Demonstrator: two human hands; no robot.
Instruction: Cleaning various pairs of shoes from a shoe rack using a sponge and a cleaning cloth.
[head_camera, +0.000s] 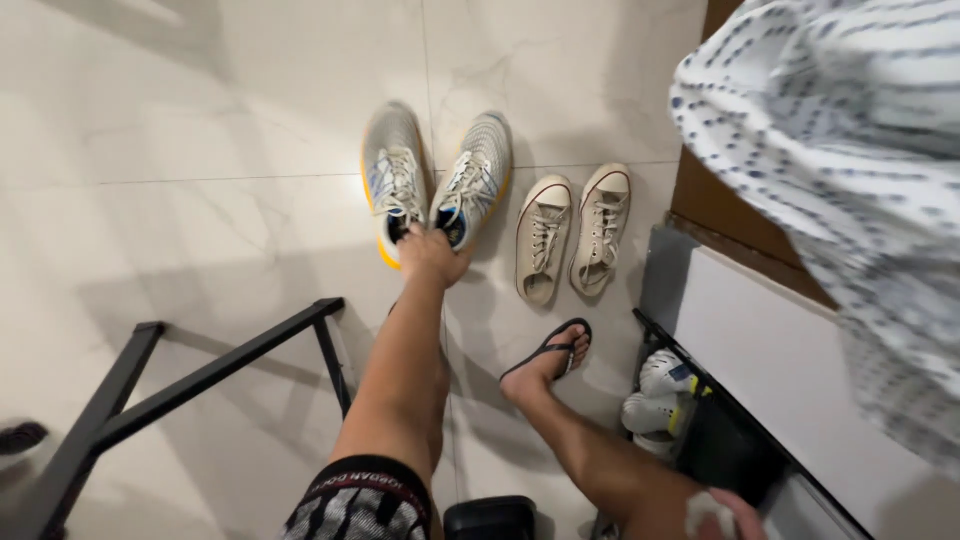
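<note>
Your left hand (432, 252) pinches both grey running shoes (437, 180) by their heels with closed fingers, so one could slip out onto the floor (200, 200); your right hand (735, 512) is too cropped to tell.

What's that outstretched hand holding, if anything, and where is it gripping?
The left hand grips the pair of grey running shoes at their heel openings, fingers tucked inside. The right hand at the frame's bottom edge shows no clear hold.

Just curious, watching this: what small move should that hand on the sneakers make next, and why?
Probably lift the left hand slightly: its fingers pinch both running shoes at the heels, on the tiled floor beside the cream sneakers.
</note>
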